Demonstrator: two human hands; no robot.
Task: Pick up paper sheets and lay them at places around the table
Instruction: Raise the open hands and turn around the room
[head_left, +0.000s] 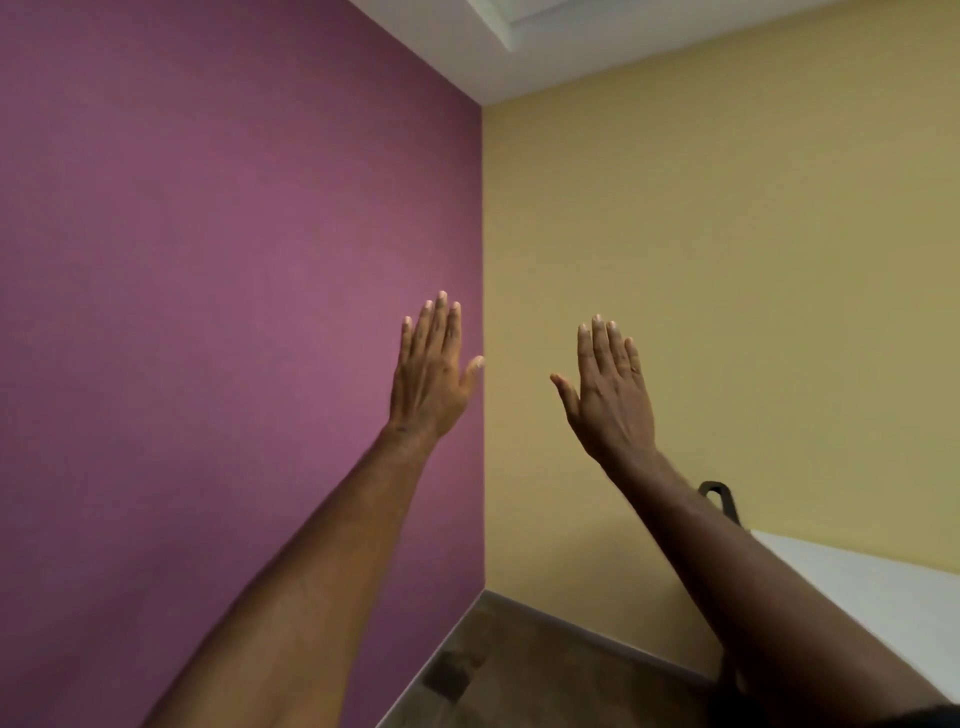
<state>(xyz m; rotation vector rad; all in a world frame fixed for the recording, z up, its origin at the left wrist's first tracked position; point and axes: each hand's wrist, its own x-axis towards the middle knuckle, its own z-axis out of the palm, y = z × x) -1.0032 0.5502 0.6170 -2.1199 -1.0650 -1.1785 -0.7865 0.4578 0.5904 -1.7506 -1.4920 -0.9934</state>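
Both my arms are stretched out and raised toward a room corner. My left hand (434, 374) is flat, back toward me, fingers straight and close together, thumb apart, holding nothing. My right hand (610, 387) is held the same way, empty, a little lower and to the right. A corner of the white table (872, 587) shows at the lower right, partly behind my right forearm. No paper sheets are in view.
A purple wall (234, 312) fills the left and a yellow wall (753, 286) the right, meeting at a corner. Brown wooden floor (545, 670) lies below. The black top of a chair back (719, 493) rises beside the table.
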